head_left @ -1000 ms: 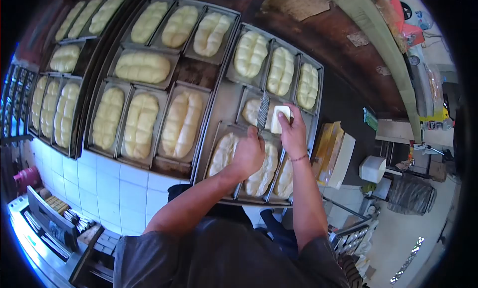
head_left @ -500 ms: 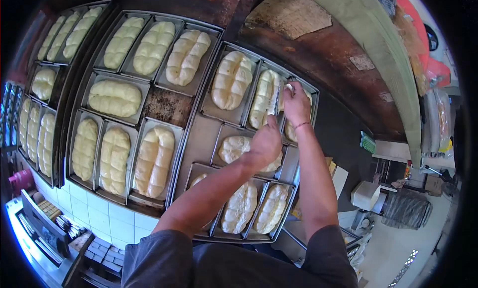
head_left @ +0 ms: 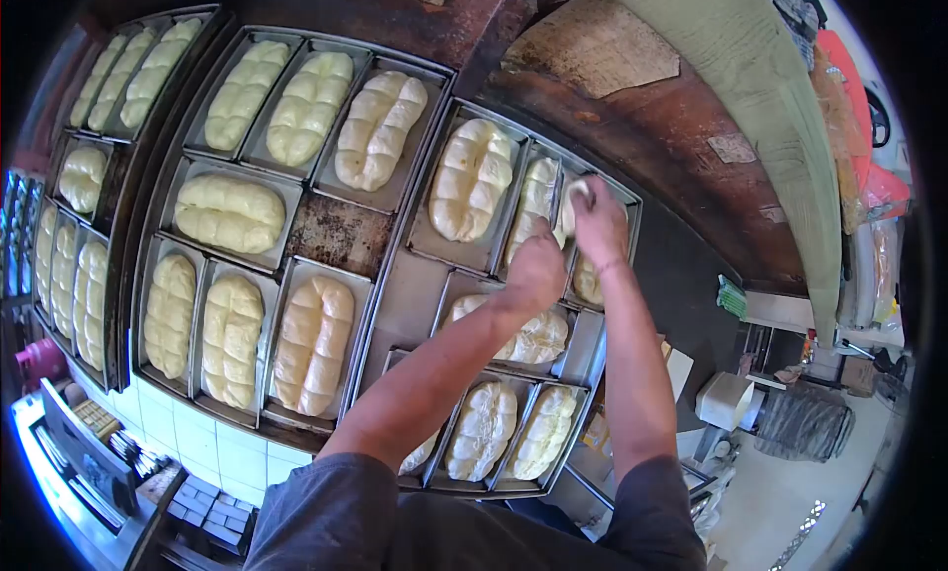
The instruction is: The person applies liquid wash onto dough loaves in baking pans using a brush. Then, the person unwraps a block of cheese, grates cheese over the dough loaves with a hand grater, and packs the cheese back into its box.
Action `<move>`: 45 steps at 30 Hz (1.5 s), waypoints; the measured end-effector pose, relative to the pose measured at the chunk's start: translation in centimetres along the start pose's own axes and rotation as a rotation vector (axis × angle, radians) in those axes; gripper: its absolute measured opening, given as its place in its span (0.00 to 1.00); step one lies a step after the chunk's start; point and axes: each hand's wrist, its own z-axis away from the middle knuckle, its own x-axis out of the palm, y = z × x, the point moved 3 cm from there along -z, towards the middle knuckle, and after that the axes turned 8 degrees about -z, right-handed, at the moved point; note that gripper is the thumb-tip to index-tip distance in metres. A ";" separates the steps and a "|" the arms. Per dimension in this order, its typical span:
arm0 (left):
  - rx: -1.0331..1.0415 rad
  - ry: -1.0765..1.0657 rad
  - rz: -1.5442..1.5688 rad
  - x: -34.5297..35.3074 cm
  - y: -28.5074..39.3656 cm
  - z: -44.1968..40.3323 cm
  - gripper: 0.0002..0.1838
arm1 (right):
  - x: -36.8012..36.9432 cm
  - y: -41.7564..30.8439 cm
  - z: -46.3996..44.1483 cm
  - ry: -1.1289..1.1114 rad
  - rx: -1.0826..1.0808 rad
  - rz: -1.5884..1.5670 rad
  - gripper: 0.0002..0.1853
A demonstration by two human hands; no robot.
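Note:
My left hand (head_left: pixel 538 267) is closed over the second loaf of dough (head_left: pixel 535 201) in the upper right tray, around what looks like a thin metal blade, mostly hidden now. Close beside it, my right hand (head_left: pixel 600 220) is bent over the third pan, its fingers closed on something pale (head_left: pixel 577 194) too blurred to name. Part of another dough loaf (head_left: pixel 588 280) shows beneath that wrist. To their left lies a plump, segmented loaf (head_left: pixel 472 181) in its own pan. Under my left forearm sits a glossy, crosswise dough loaf (head_left: pixel 538 337).
More trays of raw loaves stand to the left, including a sideways loaf (head_left: pixel 229 215) beside a scorched dark patch (head_left: pixel 341 233). A dark brown surface (head_left: pixel 681 265) lies to the right, with a green packet (head_left: pixel 731 296) at its edge. A white box (head_left: pixel 726 391) stands farther right.
The trays sit slightly lower in view. Both hands have shifted a little, the right one lower and turned. The metal blade, plain before, is now mostly hidden.

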 end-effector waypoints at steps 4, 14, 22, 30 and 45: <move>0.025 -0.021 -0.009 1.4 0.1 4.1 0.18 | 0.7 0.7 2.1 0.001 0.141 0.023 0.16; -0.057 -0.133 -0.013 4.4 1.8 8.3 0.13 | -5.0 4.2 7.2 0.085 0.169 -0.146 0.15; 0.092 -0.170 -0.082 12.2 6.3 8.2 0.19 | -7.7 11.2 6.3 0.195 0.171 0.061 0.14; 0.051 -0.153 -0.064 11.9 8.7 3.3 0.22 | -8.1 11.0 3.0 0.118 0.114 0.043 0.14; -0.009 -0.164 -0.136 9.5 6.4 2.7 0.25 | -5.6 10.1 -2.3 0.070 0.108 0.106 0.16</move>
